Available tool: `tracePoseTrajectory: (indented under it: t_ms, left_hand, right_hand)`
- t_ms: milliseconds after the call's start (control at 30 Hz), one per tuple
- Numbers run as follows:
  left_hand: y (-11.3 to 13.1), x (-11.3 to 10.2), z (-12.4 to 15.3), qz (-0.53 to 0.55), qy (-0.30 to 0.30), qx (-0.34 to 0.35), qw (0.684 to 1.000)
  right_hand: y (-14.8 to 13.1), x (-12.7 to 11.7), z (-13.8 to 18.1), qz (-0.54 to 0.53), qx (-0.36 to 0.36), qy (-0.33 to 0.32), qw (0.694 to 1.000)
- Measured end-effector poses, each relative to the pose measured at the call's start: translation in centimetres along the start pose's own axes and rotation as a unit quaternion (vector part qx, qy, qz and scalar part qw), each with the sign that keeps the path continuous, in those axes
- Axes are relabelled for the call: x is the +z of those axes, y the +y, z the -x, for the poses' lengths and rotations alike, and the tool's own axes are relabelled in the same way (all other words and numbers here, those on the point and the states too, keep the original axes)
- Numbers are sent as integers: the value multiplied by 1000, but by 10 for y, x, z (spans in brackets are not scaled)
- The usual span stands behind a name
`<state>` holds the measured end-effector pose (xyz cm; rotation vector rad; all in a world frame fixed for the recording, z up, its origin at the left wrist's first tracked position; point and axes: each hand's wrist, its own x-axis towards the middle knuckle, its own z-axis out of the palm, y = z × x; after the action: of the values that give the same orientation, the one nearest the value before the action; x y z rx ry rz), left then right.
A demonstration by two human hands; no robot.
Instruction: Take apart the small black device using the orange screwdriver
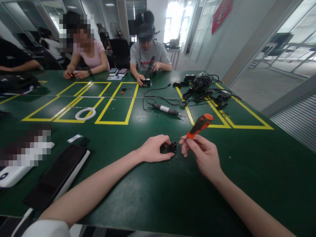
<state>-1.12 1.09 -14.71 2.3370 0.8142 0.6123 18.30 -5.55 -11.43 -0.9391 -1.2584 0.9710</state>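
My left hand (154, 148) rests on the green table, its thumb and fingers closed round a small black part (173, 147) with a round metal-looking piece on top. Between the thumb and fingers of my right hand (206, 154) is an orange and black screwdriver (200, 125). Its handle tilts up to the right, while the shaft is mostly hidden by my fingers. The right fingertips are just right of the black part, with a small gap between. A few tiny bits, perhaps screws (177, 157), lie on the table below the part.
An electric screwdriver (165, 109) with a cord lies beyond my hands. Tangled black cables (201, 84) are at the back right. A white cable coil (85, 114) and a long black device (56, 174) are left. Across the table (138, 204), a person (150, 54) works with a power driver.
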Motion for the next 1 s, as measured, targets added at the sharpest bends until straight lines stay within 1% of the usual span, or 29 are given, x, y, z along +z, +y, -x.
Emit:
tracePoseTrajectory:
  t_ms: [100, 233, 333, 467, 567, 733, 867, 933, 1000]
  left_hand:
    - [0, 0, 0, -1, 2, -4, 1000]
    - [0, 0, 0, 0, 1, -5, 1000]
    - [0, 0, 0, 1, 0, -7, 1000]
    - [1, -1, 0, 1, -2, -6, 1000]
    - [1, -1, 0, -5, -1, -9, 1000]
    - [1, 0, 0, -2, -2, -4, 1000]
    - [1, 0, 0, -5, 0, -3, 1000]
    - [1, 0, 0, -7, -1, -5, 1000]
    - [2, -1, 0, -9, -3, -6, 1000]
  right_hand:
    - [1, 0, 2, -10, 6, 3, 1000]
    - [2, -2, 2, 28, 22, 17, 999]
    - [3, -3, 1, 25, 16, -6, 1000]
    - [3, -1, 2, -18, 25, -38, 999]
    - [3, 0, 3, -21, 23, -35, 999]
    - [4, -1, 2, 25, 24, -27, 999]
    - [6, -1, 1, -1, 22, -34, 999]
    - [6, 0, 2, -8, 23, -23, 999]
    - [5, 1, 2, 9, 26, -14, 1000]
